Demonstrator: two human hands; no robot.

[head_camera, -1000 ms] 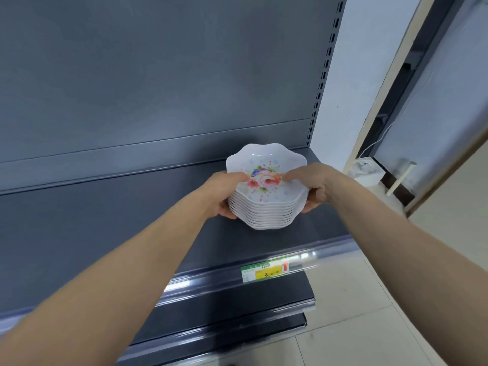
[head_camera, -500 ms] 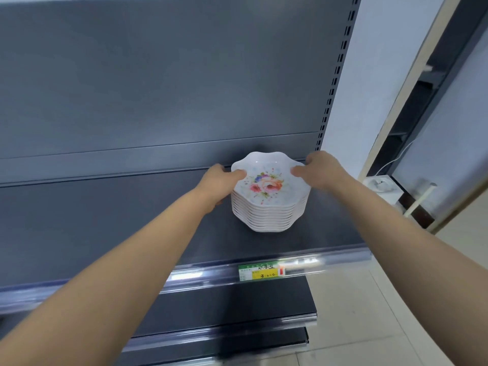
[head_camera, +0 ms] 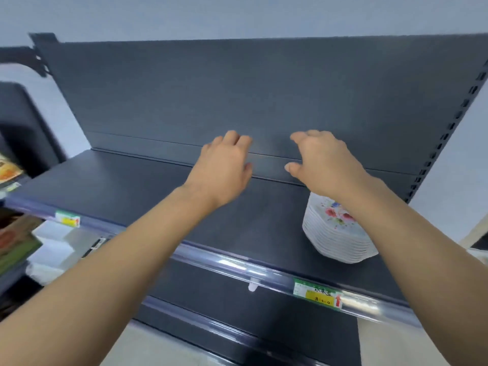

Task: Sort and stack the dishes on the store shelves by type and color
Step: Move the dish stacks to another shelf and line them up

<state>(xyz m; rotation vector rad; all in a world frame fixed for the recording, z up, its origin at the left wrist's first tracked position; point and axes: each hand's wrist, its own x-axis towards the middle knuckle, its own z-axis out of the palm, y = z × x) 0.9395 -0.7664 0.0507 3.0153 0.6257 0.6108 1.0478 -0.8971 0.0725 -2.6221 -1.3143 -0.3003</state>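
Observation:
A stack of white scalloped plates with a flower print (head_camera: 335, 233) stands on the dark grey shelf (head_camera: 132, 186), at its right end near the front edge. My right forearm crosses over the stack's upper right part. My left hand (head_camera: 224, 165) and my right hand (head_camera: 322, 162) hover above the shelf, up and to the left of the stack, close to the back panel. Both hands hold nothing, with the fingers loosely curled and apart. Neither hand touches the plates.
A clear price rail (head_camera: 237, 262) runs along the shelf front, with a green and yellow price tag (head_camera: 318, 295) below the stack and another tag (head_camera: 67, 219) at the left. Packaged goods (head_camera: 13, 233) fill neighbouring shelves at far left. Lower shelves (head_camera: 224, 313) lie beneath.
Both hands have let go of the plate stack and lifted away to the left. The view has swung left, so the stack now sits at the right.

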